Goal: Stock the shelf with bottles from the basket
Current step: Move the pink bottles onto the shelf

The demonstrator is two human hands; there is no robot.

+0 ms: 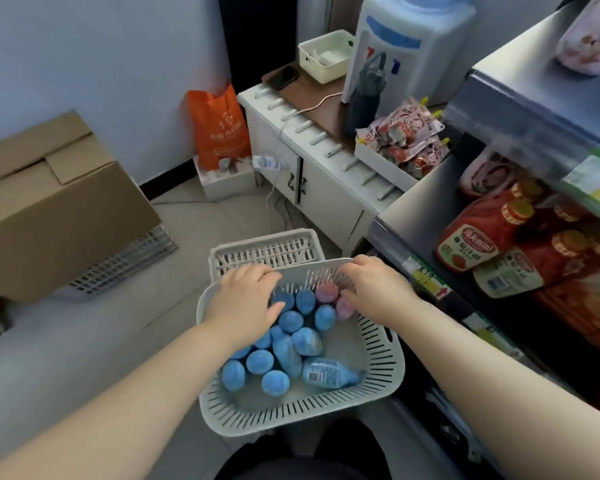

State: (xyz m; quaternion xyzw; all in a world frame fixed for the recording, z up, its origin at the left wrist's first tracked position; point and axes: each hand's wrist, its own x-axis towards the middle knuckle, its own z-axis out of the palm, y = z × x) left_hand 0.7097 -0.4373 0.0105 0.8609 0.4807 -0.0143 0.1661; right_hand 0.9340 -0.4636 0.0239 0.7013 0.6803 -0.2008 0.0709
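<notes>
Shelf at right, red sauce bottles lying on it. Cardboard box on the floor, far left. Grey slotted basket on the person's lap, just beside the shelf edge. It holds blue-capped bottles, mostly upright, plus two pink-capped bottles at the far side. Left hand: palm down, fingers relaxed, over the blue caps, gripping nothing. Right hand: fingers curled down at the pink caps; cannot tell if it has hold.

1 head view — looks steeply down, close over basket.
</notes>
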